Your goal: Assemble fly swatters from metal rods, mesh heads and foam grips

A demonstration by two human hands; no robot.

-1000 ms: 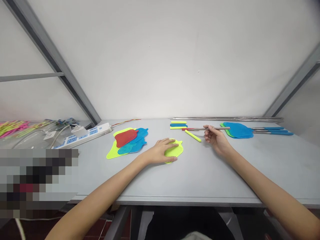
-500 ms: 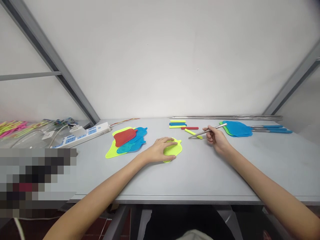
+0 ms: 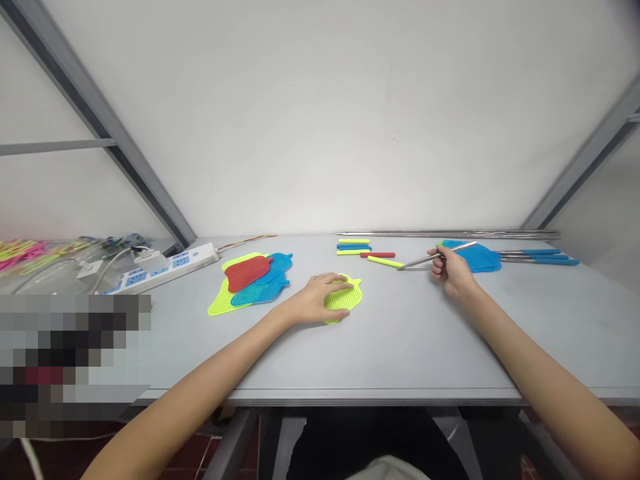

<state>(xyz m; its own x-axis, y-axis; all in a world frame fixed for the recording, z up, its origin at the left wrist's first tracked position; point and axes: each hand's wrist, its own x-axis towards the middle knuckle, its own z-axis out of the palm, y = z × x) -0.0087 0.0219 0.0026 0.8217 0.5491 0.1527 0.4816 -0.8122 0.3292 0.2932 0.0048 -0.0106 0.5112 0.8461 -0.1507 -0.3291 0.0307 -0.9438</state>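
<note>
My left hand (image 3: 323,298) rests with spread fingers over a yellow mesh fly swatter head (image 3: 353,297) lying on the table. My right hand (image 3: 450,269) pinches a thin metal rod (image 3: 417,262), tilted with its lower end by the end of a yellow plastic handle (image 3: 384,262). Whether rod and handle touch I cannot tell. Just behind lie a red handle (image 3: 379,255) and several yellow and blue handles (image 3: 354,247). Partly behind my right hand are blue swatter heads (image 3: 483,259) with metal shafts and blue handles (image 3: 555,261).
Left of my left hand is a pile of swatter heads, a red one (image 3: 247,273) uppermost among blue and yellow. Several metal rods (image 3: 450,234) lie along the wall. A power strip (image 3: 170,270) with cables and bagged colourful items (image 3: 25,252) are at the left.
My right hand has moved right with the metal rod, and the rod's lower end has shifted from the yellow handle's left side to its right end. The yellow handle lies less slanted.
</note>
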